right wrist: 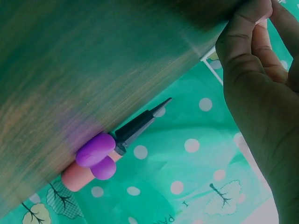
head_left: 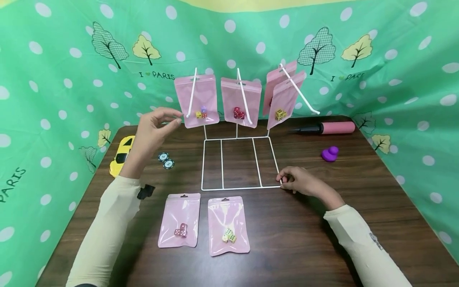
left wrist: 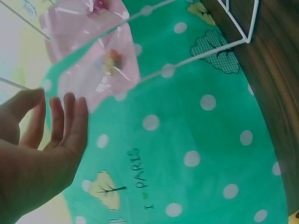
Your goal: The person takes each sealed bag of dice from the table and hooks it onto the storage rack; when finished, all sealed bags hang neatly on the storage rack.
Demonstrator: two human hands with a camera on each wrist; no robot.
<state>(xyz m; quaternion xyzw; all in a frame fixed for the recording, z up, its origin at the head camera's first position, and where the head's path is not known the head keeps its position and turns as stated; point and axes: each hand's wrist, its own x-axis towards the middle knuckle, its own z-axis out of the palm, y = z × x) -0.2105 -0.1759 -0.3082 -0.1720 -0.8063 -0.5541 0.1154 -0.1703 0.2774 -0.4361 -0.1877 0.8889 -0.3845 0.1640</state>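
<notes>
A white wire rack stands on the table, with three hooks rising at its back. My left hand is raised by the tip of the left hook, fingers extended and nothing held in them. From that hook hangs a pink zip bag of mixed-colour dice. The middle hook carries a pink bag of red dice. Two pink bags hang on the right hook, the front bag showing yellow dice. My right hand pinches the rack's front right corner; in the right wrist view its fingertips are at the top edge.
Before the rack lie a pink bag of red dice and another bag of pale dice. Poker chips and a yellow toy car are left; a purple knob-shaped object and a pink hand pump right. Behind hangs a green curtain.
</notes>
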